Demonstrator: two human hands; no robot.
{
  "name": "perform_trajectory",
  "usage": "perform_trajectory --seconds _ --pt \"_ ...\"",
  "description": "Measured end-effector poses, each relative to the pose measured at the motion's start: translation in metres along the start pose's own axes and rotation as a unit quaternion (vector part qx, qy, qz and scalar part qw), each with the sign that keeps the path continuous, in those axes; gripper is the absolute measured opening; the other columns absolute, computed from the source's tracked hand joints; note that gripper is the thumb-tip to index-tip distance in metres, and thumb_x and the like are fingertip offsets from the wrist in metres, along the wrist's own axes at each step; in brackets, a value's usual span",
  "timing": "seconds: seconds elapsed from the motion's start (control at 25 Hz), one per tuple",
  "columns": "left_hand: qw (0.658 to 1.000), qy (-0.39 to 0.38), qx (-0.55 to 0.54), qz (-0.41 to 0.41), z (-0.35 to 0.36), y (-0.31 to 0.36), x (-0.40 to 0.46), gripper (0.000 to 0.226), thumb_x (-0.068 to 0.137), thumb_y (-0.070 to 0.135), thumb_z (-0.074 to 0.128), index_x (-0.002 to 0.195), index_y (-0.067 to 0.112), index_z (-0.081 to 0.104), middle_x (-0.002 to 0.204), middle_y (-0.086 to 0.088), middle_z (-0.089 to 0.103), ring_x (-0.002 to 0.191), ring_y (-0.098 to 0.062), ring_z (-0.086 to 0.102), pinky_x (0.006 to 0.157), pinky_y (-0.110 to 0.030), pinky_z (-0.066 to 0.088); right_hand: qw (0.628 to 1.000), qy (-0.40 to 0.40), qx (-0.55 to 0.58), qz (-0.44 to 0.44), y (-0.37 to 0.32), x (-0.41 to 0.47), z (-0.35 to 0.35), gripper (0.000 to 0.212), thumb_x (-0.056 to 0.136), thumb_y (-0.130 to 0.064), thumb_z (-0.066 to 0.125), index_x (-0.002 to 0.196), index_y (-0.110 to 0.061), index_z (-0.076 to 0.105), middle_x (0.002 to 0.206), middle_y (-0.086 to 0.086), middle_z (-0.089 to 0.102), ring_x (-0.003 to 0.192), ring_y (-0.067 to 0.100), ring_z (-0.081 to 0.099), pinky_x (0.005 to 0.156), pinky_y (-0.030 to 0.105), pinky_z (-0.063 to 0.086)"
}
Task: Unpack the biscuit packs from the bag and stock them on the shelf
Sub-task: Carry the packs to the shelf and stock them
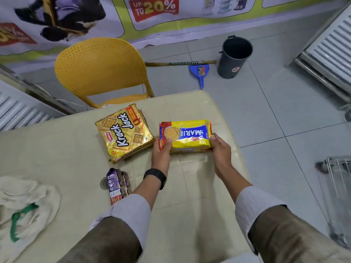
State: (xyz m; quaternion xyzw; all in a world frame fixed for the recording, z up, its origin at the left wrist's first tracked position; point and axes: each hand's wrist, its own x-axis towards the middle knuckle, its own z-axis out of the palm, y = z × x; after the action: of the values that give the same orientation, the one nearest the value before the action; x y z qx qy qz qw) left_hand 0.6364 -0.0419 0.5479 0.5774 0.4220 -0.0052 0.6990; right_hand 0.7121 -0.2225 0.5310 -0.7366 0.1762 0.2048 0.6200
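While both hands, left hand point(161, 149) and right hand point(220, 147), grip its ends mid-frame, the yellow biscuit pack point(187, 136) looks light, slippery, and crushable.

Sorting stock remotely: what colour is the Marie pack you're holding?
Mostly yellow, with a blue name band and a red end; the Marie pack shows best in the head view.

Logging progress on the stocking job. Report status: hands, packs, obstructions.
Left hand and right hand grip the Marie pack by its ends on the table. Krack Jack pack beside it, apart. Nothing blocking.
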Motion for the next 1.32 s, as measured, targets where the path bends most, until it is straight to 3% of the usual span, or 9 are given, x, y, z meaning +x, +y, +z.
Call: perform_trajectory --seconds 0.2,0.32,0.48,0.68,0.88,1.0,1.12,1.24,1.32 --pt "0.998 -0.035 -0.028 -0.041 0.001 -0.017 0.012 0.051 0.096 0.050 0.057 0.143 0.029 0.051 0.130 0.004 0.067 0.124 -0.014 0.058 0.106 -0.035 0.038 0.998 -0.029 0.051 0.030 -0.002 0.001 0.000 0.026 0.104 -0.029 0.052 0.113 -0.023 0.076 0.100 -0.005 0.079 0.095 0.009 0.073 0.087 0.028 0.056" --pt "0.997 -0.033 -0.049 -0.049 0.004 -0.020 0.018 0.039 0.097 0.047 0.057 0.133 0.033 0.055 0.126 0.007 0.068 0.120 -0.010 0.058 0.108 -0.036 0.035 0.995 -0.024 0.079 0.051 -0.001 0.004 0.002 0.026 0.104 -0.024 0.050 0.107 -0.019 0.076 0.091 -0.006 0.079 0.086 0.007 0.073 0.078 0.022 0.053" --pt "0.996 -0.035 -0.072 -0.029 0.005 -0.015 0.009 0.022 0.096 0.044 0.060 0.117 0.036 0.062 0.121 0.008 0.070 0.116 -0.008 0.060 0.106 -0.035 0.037 0.994 -0.006 0.097 0.044 -0.010 -0.006 -0.001 0.025 0.104 -0.019 0.050 0.104 -0.016 0.076 0.086 -0.007 0.079 0.079 0.004 0.073 0.078 0.024 0.054" --pt "0.993 -0.038 -0.099 0.046 -0.020 0.005 -0.035 0.050 0.080 0.059 0.068 0.122 0.033 0.065 0.124 0.008 0.072 0.122 -0.015 0.062 0.114 -0.041 0.040 0.995 -0.011 0.092 -0.024 -0.046 -0.052 0.006 0.026 0.102 -0.018 0.051 0.101 -0.014 0.076 0.084 -0.008 0.078 0.077 0.003 0.071 0.079 0.024 0.053" --pt "0.984 0.031 -0.123 0.125 -0.126 0.027 -0.113 0.060 0.078 0.071 0.064 0.125 0.032 0.065 0.118 0.008 0.075 0.117 -0.020 0.067 0.108 -0.046 0.047 0.987 -0.103 0.076 -0.100 -0.087 -0.158 0.073 0.027 0.103 -0.021 0.049 0.100 -0.015 0.076 0.083 -0.009 0.078 0.075 0.001 0.070 0.071 0.020 0.053" --pt "0.972 0.094 -0.143 0.158 -0.224 0.024 -0.181 0.047 0.092 0.061 0.058 0.124 0.027 0.065 0.115 0.004 0.076 0.111 -0.019 0.069 0.091 -0.034 0.054 0.974 -0.188 0.066 -0.110 -0.090 -0.247 0.139 0.028 0.103 -0.020 0.048 0.094 -0.015 0.074 0.075 -0.009 0.076 0.068 0.003 0.069 0.061 0.017 0.052" --pt "0.948 0.186 -0.171 0.193 -0.335 0.005 -0.254 0.052 0.088 0.066 0.059 0.125 0.029 0.065 0.118 0.007 0.075 0.114 -0.016 0.068 0.103 -0.038 0.049 0.949 -0.289 0.035 -0.122 -0.080 -0.350 0.216 0.032 0.101 -0.014 0.045 0.078 -0.017 0.067 0.061 -0.013 0.068 0.057 0.002 0.060 0.058 0.017 0.047" --pt "0.922 0.259 -0.198 0.207 -0.435 -0.025 -0.326 0.057 0.088 0.066 0.059 0.130 0.028 0.063 0.121 0.006 0.074 0.113 -0.014 0.069 0.104 -0.037 0.049 0.919 -0.370 -0.023 -0.132 -0.058 -0.447 0.289 0.040 0.096 -0.012 0.046 0.062 -0.019 0.067 0.056 -0.013 0.061 0.057 0.005 0.053 0.066 0.029 0.043" --pt "0.893 0.325 -0.231 0.207 -0.501 -0.056 -0.375 0.067 0.079 0.075 0.063 0.127 0.028 0.065 0.120 0.005 0.074 0.114 -0.016 0.069 0.107 -0.042 0.047 0.891 -0.432 -0.051 -0.131 -0.031 -0.518 0.339 0.038 0.095 -0.013 0.047 0.064 -0.018 0.069 0.059 -0.010 0.062 0.058 0.008 0.052 0.067 0.032 0.042"
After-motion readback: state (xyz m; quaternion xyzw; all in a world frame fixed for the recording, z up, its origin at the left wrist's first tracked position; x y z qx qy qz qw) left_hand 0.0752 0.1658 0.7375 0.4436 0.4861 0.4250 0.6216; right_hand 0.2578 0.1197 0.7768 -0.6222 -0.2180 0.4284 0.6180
